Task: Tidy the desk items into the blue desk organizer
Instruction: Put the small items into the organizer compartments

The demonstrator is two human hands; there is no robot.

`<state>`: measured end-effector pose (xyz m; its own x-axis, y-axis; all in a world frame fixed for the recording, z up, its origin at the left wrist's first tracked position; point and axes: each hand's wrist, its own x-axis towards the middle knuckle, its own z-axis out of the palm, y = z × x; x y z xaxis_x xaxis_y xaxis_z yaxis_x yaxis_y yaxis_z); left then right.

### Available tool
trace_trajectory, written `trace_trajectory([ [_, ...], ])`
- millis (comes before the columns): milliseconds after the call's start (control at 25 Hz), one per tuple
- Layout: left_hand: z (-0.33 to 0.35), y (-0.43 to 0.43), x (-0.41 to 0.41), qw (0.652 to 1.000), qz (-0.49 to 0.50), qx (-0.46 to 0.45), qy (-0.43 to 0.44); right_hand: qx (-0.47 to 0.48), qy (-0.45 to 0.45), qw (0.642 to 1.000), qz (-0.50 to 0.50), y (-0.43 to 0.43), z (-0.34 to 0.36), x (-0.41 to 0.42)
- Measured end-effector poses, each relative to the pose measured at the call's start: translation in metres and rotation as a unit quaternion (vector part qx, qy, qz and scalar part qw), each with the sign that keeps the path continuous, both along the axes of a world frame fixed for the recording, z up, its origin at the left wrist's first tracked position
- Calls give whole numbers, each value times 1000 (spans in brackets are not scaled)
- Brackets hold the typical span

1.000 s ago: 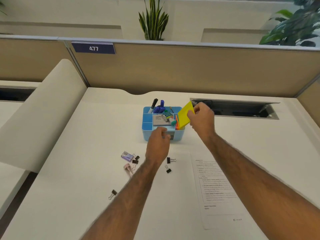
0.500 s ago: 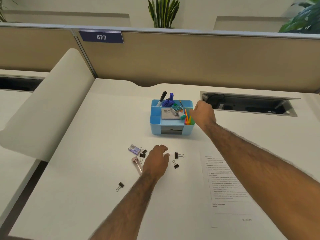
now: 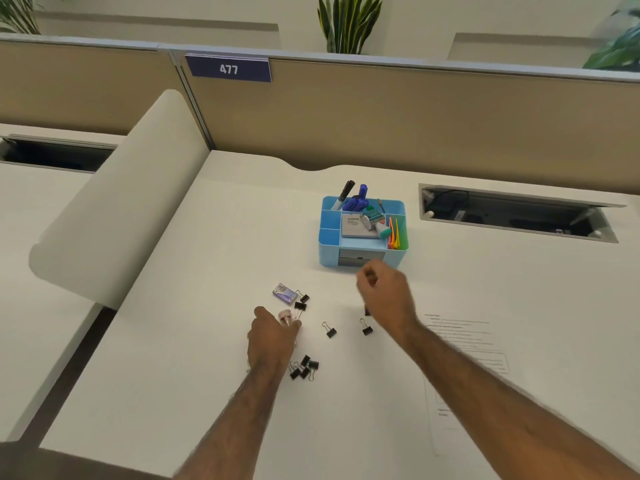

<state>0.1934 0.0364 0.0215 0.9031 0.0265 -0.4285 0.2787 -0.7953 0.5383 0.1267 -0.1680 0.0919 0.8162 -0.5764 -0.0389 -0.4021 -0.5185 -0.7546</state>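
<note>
In the head view we find the left hand (image 3: pixel 273 337) over the pink clip (image 3: pixel 286 316), which pokes out beyond the knuckles (grip hidden, so we cannot tell). The right hand (image 3: pixel 384 299) hovers loosely curled and empty before the blue desk organizer (image 3: pixel 329 254), which stands beyond and right of the clip; the left hand is nearer the clip.

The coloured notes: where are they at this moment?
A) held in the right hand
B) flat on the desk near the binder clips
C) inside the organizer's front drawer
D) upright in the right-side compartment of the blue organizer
D: the coloured notes stand upright in the compartment along the right side of the blue desk organizer, with their orange, yellow and green tips showing above its rim.
</note>
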Motion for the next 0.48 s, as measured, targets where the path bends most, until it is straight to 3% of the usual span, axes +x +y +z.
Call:
trace_trajectory([
  [200, 8, -5, -2, 1000, -12, 19, -20, -19, 101, 988, 114, 39, -8, 11],
  [320, 37, -7, -8, 988, -59, -110, -86, 63, 142, 979, 133, 49, -1, 19],
  [400, 59, -14, -9, 970, -96, -196, -109, 123, 113, 976, 137, 49, 8, 24],
  [480, 73, -25, -3, 954, -106, -256, -119, 123, 65, 982, 130, 42, 19, 32],
])
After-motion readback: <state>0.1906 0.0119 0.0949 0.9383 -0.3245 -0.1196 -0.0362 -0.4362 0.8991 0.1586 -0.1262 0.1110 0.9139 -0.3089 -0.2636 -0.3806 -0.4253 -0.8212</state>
